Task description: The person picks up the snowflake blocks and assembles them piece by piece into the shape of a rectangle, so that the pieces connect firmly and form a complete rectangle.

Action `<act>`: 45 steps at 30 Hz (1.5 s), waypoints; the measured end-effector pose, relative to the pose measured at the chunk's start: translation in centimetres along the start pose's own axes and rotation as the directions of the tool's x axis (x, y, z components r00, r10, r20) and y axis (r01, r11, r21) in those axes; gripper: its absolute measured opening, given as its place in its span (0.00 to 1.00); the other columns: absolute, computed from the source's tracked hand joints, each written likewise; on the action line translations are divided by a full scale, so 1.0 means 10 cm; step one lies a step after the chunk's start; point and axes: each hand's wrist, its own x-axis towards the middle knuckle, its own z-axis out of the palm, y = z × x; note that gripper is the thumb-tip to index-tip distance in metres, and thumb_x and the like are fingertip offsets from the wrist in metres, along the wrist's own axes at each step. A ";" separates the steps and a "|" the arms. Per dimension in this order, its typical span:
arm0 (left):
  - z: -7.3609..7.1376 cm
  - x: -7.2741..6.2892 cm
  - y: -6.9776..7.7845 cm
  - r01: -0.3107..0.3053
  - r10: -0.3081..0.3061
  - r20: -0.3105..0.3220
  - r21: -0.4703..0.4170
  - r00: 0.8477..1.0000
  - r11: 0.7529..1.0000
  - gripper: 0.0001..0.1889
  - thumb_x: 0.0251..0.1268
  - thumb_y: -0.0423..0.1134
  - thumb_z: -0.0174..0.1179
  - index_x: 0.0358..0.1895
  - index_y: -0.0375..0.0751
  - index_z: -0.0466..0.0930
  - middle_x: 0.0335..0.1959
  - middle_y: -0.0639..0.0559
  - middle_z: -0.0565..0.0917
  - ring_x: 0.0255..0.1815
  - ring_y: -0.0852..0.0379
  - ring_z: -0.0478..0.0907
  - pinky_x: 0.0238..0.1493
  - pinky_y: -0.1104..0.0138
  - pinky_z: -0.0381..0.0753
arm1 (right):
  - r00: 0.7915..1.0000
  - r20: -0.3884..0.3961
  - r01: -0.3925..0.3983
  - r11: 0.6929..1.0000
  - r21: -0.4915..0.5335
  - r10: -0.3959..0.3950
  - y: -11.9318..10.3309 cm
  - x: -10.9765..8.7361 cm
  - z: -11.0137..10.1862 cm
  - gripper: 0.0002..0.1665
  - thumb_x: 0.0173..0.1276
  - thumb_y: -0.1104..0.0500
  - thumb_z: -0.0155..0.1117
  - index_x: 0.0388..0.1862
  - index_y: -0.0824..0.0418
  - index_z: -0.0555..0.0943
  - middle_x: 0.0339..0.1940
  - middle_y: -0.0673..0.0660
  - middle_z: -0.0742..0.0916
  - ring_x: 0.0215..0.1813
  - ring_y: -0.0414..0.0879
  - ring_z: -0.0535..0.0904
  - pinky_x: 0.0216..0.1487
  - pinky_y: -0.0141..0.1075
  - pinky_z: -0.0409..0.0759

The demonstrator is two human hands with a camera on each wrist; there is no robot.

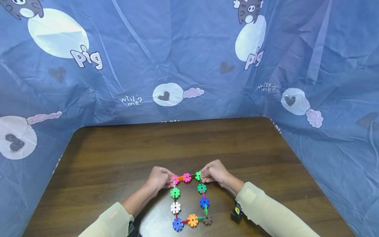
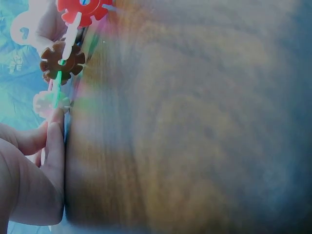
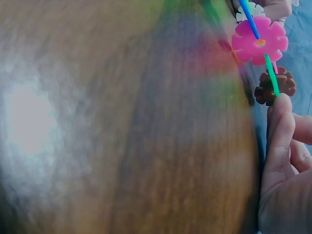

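Note:
Notched plastic discs, slotted together, form a roughly rectangular ring on the table. At its far left corner my left hand [image 1: 159, 179] pinches a pink disc [image 1: 175, 179]. My right hand [image 1: 215, 171] pinches the bright green disc [image 1: 198, 175] at the far right corner. Between them sits another pink disc [image 1: 187, 177]. Nearer me are a white disc [image 1: 175, 207], an orange disc [image 1: 192, 220] and a dark brown disc [image 1: 208, 219]. The left wrist view shows a brown disc [image 2: 62, 62] beyond my fingertips; in the right wrist view a pink disc [image 3: 260, 41] stands edge-linked above a brown one [image 3: 275, 87].
The brown wooden table [image 1: 124, 148] has rounded far corners. Blue printed cloth [image 1: 189, 65] hangs behind it and along both sides. A small black device [image 1: 236, 214] is at the right sleeve's cuff.

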 end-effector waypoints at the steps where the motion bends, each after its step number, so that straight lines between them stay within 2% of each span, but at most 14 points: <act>1: 0.00 0.00 0.00 -0.003 0.003 -0.004 0.002 1.000 1.000 0.05 0.58 0.17 0.60 0.35 0.22 0.84 0.19 0.46 0.82 0.16 0.59 0.79 0.20 0.70 0.83 | 1.000 0.000 0.001 1.000 0.003 -0.001 0.01 0.00 0.00 0.11 0.56 0.76 0.61 0.39 0.81 0.82 0.20 0.58 0.86 0.19 0.42 0.83 0.20 0.27 0.81; 5: 0.02 -0.02 0.01 -0.007 0.007 -0.011 0.003 1.000 1.000 0.05 0.58 0.17 0.59 0.34 0.22 0.83 0.18 0.46 0.82 0.15 0.58 0.79 0.20 0.70 0.83 | 1.000 0.003 -0.007 1.000 0.018 0.007 0.04 -0.01 -0.03 0.11 0.56 0.75 0.63 0.39 0.80 0.82 0.20 0.58 0.86 0.19 0.42 0.83 0.20 0.27 0.82; 11: 0.03 -0.06 0.01 0.015 -0.015 0.017 0.001 1.000 1.000 0.05 0.58 0.18 0.57 0.34 0.24 0.83 0.19 0.45 0.83 0.16 0.57 0.81 0.20 0.69 0.83 | 1.000 0.008 -0.021 1.000 0.022 0.020 0.10 -0.08 -0.05 0.11 0.55 0.75 0.62 0.38 0.79 0.82 0.21 0.58 0.86 0.20 0.43 0.84 0.20 0.28 0.82; 22: 0.03 -0.02 0.02 0.009 -0.009 0.007 -0.023 1.000 1.000 0.05 0.58 0.17 0.57 0.34 0.22 0.82 0.20 0.45 0.82 0.16 0.57 0.80 0.20 0.69 0.84 | 1.000 -0.015 -0.005 1.000 0.027 0.005 0.04 -0.04 -0.02 0.10 0.54 0.76 0.63 0.36 0.79 0.83 0.18 0.57 0.85 0.18 0.42 0.82 0.19 0.26 0.80; 29: 0.04 -0.02 0.03 0.009 -0.009 -0.009 -0.021 1.000 1.000 0.06 0.55 0.15 0.56 0.32 0.23 0.81 0.19 0.45 0.81 0.15 0.57 0.79 0.20 0.69 0.84 | 1.000 -0.023 0.004 1.000 0.008 -0.004 0.01 -0.03 -0.01 0.10 0.54 0.76 0.62 0.36 0.79 0.83 0.18 0.57 0.85 0.18 0.42 0.83 0.19 0.26 0.80; 33: 0.04 -0.02 0.03 0.005 -0.005 -0.021 0.010 1.000 1.000 0.08 0.51 0.15 0.54 0.30 0.24 0.81 0.19 0.46 0.80 0.15 0.57 0.78 0.20 0.68 0.84 | 1.000 -0.021 0.004 1.000 0.012 -0.004 0.00 -0.03 0.00 0.10 0.54 0.76 0.61 0.36 0.79 0.82 0.18 0.57 0.85 0.18 0.42 0.83 0.18 0.27 0.80; 45: 0.06 -0.06 0.03 -0.008 0.010 -0.060 0.027 0.998 1.000 0.07 0.51 0.15 0.55 0.30 0.24 0.82 0.17 0.46 0.81 0.14 0.58 0.78 0.20 0.67 0.84 | 1.000 -0.026 0.012 1.000 0.000 -0.012 0.02 -0.01 0.02 0.09 0.54 0.76 0.62 0.35 0.78 0.83 0.18 0.57 0.86 0.18 0.42 0.82 0.19 0.27 0.81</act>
